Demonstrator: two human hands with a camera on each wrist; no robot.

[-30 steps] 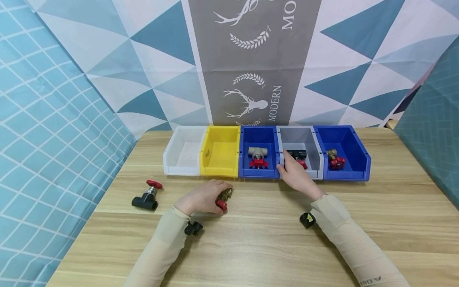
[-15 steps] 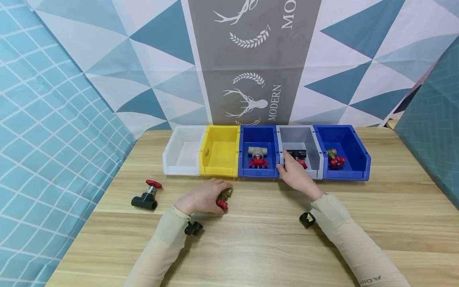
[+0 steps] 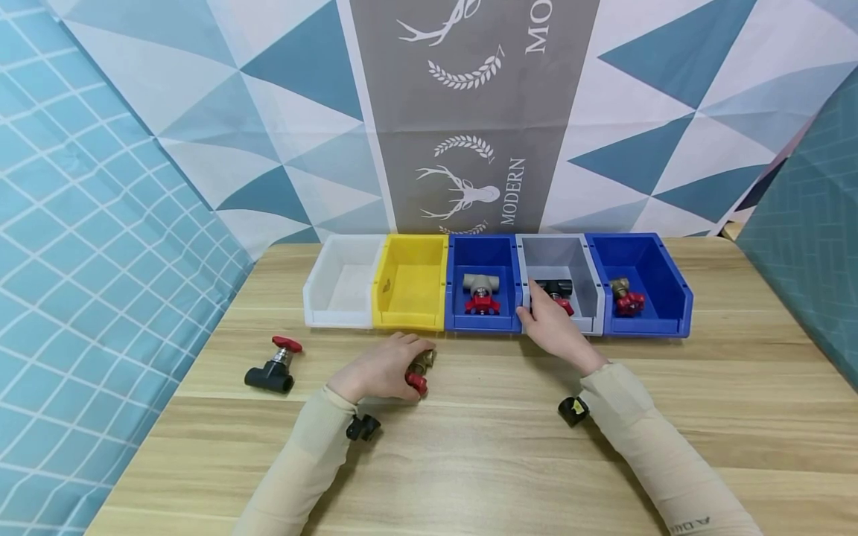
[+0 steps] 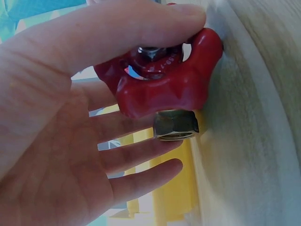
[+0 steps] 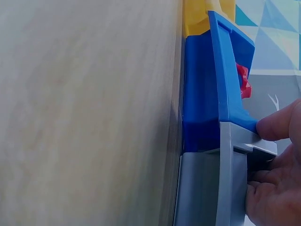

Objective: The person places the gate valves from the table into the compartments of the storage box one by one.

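My left hand [image 3: 382,370] holds a brass valve [image 3: 422,362] with a red handwheel on the table, in front of the yellow bin. In the left wrist view the thumb lies over the red handwheel [image 4: 164,96], with the fingers behind the valve. My right hand [image 3: 555,327] grips the side wall where the grey bin [image 3: 590,325] meets the middle blue bin [image 3: 482,322]. In the right wrist view its thumb [image 5: 277,125] presses the rim, and the other fingers reach inside the grey bin. A black valve [image 3: 559,287] with a red handle lies in that bin, partly hidden by the hand.
A white bin [image 3: 340,320] and a yellow bin [image 3: 409,320] stand left in the row. The middle blue bin has a grey valve [image 3: 480,286]; the right blue bin [image 3: 646,327] has a brass valve [image 3: 627,298]. A black tee valve [image 3: 271,374] lies at left on the table.
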